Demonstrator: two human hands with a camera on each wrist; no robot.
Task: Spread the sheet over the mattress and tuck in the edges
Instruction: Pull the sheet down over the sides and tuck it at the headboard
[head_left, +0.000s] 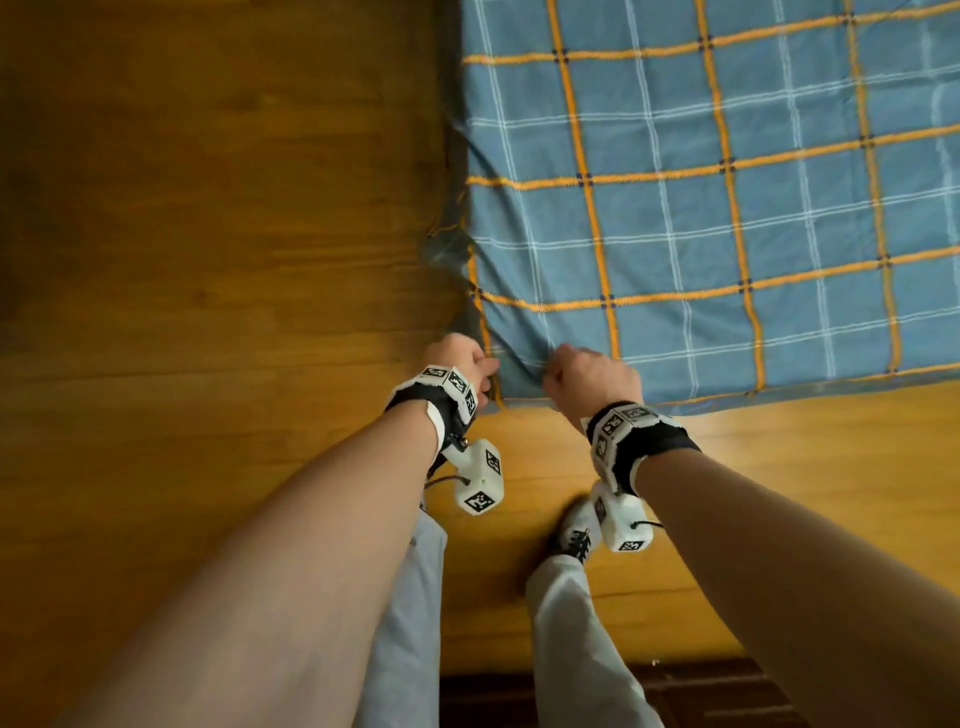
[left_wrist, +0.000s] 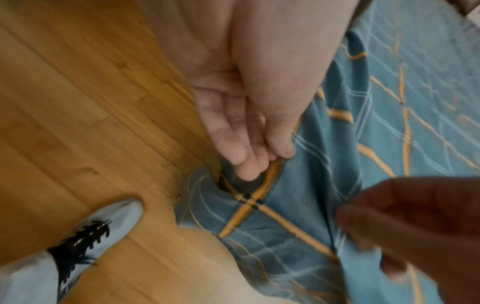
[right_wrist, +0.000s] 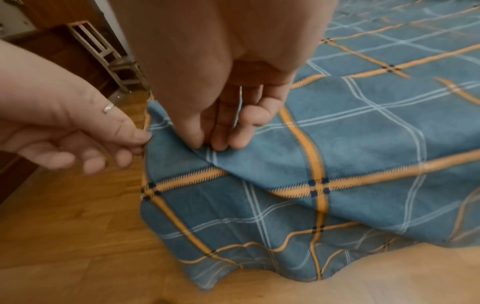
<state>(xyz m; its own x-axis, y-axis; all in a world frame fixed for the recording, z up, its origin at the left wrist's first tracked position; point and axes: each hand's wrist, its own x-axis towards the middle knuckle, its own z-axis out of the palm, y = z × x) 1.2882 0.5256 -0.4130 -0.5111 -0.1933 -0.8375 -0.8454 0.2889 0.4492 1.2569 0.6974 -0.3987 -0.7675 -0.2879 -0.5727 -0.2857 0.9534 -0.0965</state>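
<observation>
A blue checked sheet (head_left: 727, 208) with orange and white lines lies spread over the low mattress at the upper right. Both hands are at its near left corner. My left hand (head_left: 460, 364) pinches the sheet's edge along an orange stripe (left_wrist: 270, 179), thumb against fingers (left_wrist: 270, 158). My right hand (head_left: 587, 376) is just to the right, fingertips pinching a raised fold of the sheet (right_wrist: 213, 144). The corner of the sheet (right_wrist: 207, 236) hangs loose and wrinkled down to the floor. A grey strip (head_left: 457, 208) shows along the bed's left side.
Wooden floor (head_left: 208, 234) runs along the left and near sides of the bed. My white shoe with black laces (head_left: 576, 535) and pale trousers (head_left: 415, 623) are close to the near edge. A white slatted frame (right_wrist: 103, 51) and dark furniture (head_left: 675, 691) stand nearby.
</observation>
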